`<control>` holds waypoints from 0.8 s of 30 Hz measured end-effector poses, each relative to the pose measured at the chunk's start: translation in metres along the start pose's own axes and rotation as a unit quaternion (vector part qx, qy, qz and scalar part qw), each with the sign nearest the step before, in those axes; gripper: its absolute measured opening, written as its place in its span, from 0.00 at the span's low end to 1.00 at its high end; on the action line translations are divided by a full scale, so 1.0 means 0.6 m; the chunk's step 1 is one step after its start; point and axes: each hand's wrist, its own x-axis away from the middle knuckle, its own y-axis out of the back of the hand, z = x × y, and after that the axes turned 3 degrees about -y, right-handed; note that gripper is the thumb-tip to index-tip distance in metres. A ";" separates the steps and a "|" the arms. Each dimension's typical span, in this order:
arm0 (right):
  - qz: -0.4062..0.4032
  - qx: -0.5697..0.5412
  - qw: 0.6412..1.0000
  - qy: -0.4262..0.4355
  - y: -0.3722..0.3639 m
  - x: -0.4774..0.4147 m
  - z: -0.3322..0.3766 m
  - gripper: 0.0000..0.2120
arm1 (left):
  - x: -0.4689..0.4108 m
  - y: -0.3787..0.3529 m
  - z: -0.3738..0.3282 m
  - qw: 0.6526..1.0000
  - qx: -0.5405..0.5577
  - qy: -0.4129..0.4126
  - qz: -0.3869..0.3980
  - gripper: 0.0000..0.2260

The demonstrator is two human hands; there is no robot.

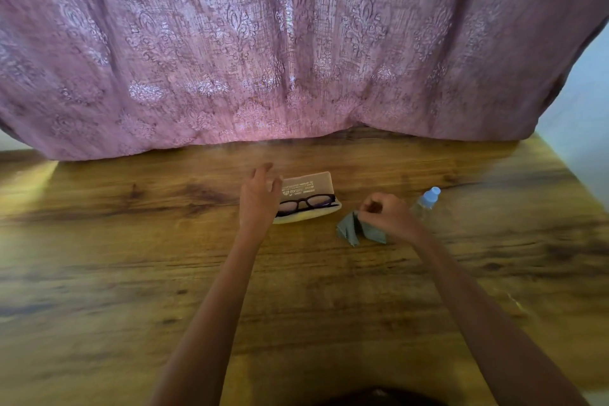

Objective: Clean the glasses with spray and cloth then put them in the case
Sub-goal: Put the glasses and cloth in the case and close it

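Observation:
Black-framed glasses (pixel 308 203) lie inside an open beige case (pixel 306 186), whose lid stands raised behind them with printed text on it. My left hand (pixel 258 199) is at the case's left end, fingers spread, touching or just over the lid's edge. A grey cleaning cloth (pixel 349 231) lies crumpled on the wooden table (pixel 131 257) to the right of the case. My right hand (pixel 387 212) pinches the cloth's top. A small clear spray bottle (pixel 426 203) with a pale blue cap stands just right of that hand.
A mauve patterned curtain (pixel 296 43) hangs over the table's far edge, right behind the case. The table's right edge (pixel 566 168) runs diagonally near the bottle, with a pale wall beyond.

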 end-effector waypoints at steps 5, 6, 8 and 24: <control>0.081 -0.232 0.969 -0.017 0.025 0.021 0.034 0.04 | 0.045 -0.002 -0.057 0.991 0.091 -0.071 0.069 0.18; 0.089 -0.269 0.959 -0.007 0.028 0.024 0.040 0.04 | 0.053 -0.003 -0.067 0.983 0.128 -0.060 0.118 0.20; 0.107 -0.343 0.933 0.020 0.034 0.029 0.054 0.04 | 0.067 -0.004 -0.082 0.957 0.199 -0.019 0.210 0.27; 0.102 -0.420 0.901 0.009 0.049 0.032 0.077 0.04 | 0.068 0.005 -0.104 0.945 0.218 -0.187 0.157 0.17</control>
